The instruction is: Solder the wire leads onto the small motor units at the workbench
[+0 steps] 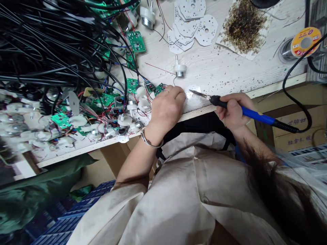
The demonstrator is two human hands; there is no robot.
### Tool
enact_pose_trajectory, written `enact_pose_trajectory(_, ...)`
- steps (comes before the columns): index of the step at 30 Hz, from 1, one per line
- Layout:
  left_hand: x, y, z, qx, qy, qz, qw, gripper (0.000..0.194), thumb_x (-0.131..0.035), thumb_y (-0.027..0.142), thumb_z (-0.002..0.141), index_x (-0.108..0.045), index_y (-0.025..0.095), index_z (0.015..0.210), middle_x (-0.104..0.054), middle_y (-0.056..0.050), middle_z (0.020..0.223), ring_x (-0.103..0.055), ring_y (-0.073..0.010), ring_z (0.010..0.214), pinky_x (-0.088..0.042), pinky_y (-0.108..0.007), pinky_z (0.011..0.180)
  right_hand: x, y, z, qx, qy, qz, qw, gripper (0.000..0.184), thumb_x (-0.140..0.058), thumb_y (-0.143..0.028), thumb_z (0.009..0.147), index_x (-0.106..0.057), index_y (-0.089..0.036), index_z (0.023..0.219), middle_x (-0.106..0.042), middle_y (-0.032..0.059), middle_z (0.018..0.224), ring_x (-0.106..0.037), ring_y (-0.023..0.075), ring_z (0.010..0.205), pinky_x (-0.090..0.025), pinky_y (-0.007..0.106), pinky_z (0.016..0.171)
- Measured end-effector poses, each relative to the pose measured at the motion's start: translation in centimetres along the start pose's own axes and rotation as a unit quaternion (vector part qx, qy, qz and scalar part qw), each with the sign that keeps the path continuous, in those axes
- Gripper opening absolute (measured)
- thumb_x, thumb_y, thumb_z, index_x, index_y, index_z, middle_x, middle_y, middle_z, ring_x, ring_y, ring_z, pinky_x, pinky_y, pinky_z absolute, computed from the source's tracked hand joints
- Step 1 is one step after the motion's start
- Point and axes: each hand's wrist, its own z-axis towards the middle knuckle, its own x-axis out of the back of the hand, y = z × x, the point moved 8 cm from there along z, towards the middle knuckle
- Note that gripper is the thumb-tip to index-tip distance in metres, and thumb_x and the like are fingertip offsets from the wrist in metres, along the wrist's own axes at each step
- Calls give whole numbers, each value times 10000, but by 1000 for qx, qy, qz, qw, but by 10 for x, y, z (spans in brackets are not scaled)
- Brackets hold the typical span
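Note:
My right hand (235, 110) is closed round the blue and black handle of a soldering iron (259, 116). The iron's tip points left, over a white LED board (193, 96) lying near the bench's front edge. Just left of that board, my left hand (167, 108) rests with fingers curled and pressed together; whatever they pinch is hidden beneath them. A small green circuit board (158, 89) with wires touches or lies right beside its knuckles. Behind the left hand stands a white and silver motor-like part (180, 69) with a thin dark wire.
Black cables (84, 44) and wired green boards with white parts crowd the bench's left side. White LED boards (191, 25) are stacked at the back. A pad with dark brown residue (244, 27) and a solder spool (305, 42) are at right. The iron's cord (287, 80) loops there.

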Motion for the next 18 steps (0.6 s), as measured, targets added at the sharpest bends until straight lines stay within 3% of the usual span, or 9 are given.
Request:
enact_pose_trajectory(3,-2,0,1,-12,-2,22,1000,212,-466,211,1028,-664,217,954,-720,-88,1081,-617,-247,960,-483,-375,780,3,-1,-2,13,66,95,993,229,-620,-482,1008,-726,-282,1043,-687,-77,647,-588,76,417,-436,200,370)
enact_pose_trajectory(9,1,7,-2,-50,18,53,997,227,-467,230,1047,-671,206,949,-722,-88,1049,-628,-231,924,-493,-361,778,-3,-1,-2,28,110,96,989,219,-652,-495,994,-702,-320,1117,-735,-60,783,-637,85,455,-522,225,421)
enact_pose_trajectory(12,15,9,-8,-64,46,10,997,190,-496,272,1049,-675,207,1046,-712,-88,1111,-647,-228,992,-517,-358,818,-2,2,0,24,110,110,988,219,-638,-510,998,-692,-338,1123,-724,-61,772,-632,92,452,-522,233,410)
enact_pose_trajectory(15,41,-16,-3,2,97,-22,995,162,-555,294,1025,-676,247,1122,-691,-79,1154,-633,-234,1011,-500,-378,832,-2,7,1,12,109,124,986,227,-634,-519,998,-690,-336,1118,-727,-58,776,-657,97,482,-546,228,427)
enact_pose_trajectory(18,54,-55,22,88,97,3,991,59,-627,245,946,-663,254,900,-658,-70,978,-573,-256,975,-445,-410,851,-2,6,0,14,120,139,983,234,-644,-517,996,-696,-319,1108,-732,-56,777,-663,83,482,-551,204,440)
